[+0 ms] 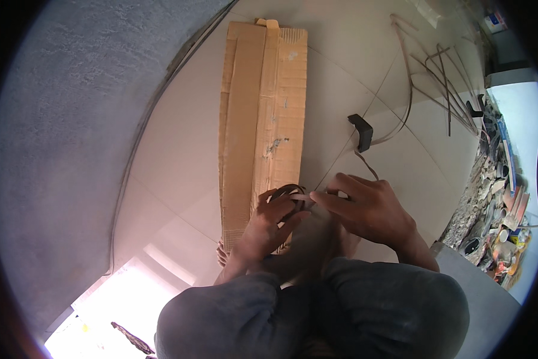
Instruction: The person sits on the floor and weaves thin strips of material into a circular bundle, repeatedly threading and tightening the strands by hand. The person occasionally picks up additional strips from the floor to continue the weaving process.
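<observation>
Hands meet low in the view, over the near end of a long cardboard sheet [263, 119] on the tiled floor. Left hand [269, 224] has its grip curled shut around a small coil of dark strip [288, 192]; right hand [368, 209] pinches the strip's free end just beside it. Winding looks under way, judging by the loops; the next turn wants steady tension. Thin, flat, brownish, the strip trails back toward a black clip [361, 130].
</observation>
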The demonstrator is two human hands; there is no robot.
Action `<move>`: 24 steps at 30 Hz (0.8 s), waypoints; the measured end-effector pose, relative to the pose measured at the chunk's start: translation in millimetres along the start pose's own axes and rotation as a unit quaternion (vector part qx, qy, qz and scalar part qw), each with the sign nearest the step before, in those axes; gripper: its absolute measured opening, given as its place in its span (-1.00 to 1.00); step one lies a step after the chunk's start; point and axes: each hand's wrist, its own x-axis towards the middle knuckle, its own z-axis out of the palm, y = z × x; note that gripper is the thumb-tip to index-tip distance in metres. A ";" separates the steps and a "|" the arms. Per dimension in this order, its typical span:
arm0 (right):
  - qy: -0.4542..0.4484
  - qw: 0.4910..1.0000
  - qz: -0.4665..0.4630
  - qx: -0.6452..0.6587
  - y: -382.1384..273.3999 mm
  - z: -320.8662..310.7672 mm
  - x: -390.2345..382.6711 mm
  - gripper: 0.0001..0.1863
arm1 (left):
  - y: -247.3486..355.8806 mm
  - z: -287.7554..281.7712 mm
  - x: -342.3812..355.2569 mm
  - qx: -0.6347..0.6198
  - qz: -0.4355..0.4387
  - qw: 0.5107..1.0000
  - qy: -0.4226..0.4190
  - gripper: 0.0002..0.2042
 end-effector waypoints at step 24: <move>0.054 0.989 -0.128 -0.047 0.7 38.5 -10.2 -0.71 | 21.3 -11.4 -2.0 -0.361 -0.219 0.907 0.013 -0.75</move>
